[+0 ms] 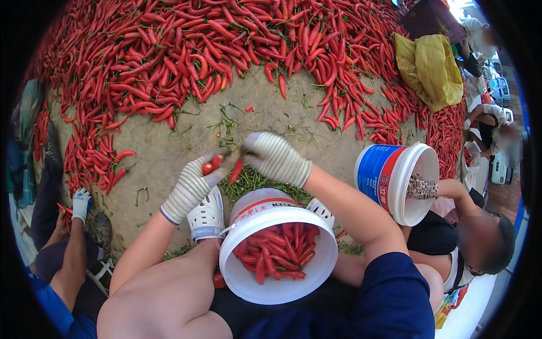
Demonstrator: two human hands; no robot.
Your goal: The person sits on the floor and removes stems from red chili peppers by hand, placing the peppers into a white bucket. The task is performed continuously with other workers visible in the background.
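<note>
My left hand, in a striped knit glove, is closed around red chili peppers, their cut-looking pale ends turned up. Close by on the right, my right hand wears a matching glove, its fingertips pinching one red chili pepper that points down. Motion blurs the fingers of both hands. Below them, a white plastic bucket tilts toward me between my legs, partly filled with stemless red chilies. A heap of green chili stems lies on the ground behind the bucket, under my hands.
A wide pile of red chilies spreads ahead over the concrete floor. At right, a co-worker's gloved hand reaches into another bucket. A yellow woven sack rests on the pile. At left, another person's gloved hand is near chilies.
</note>
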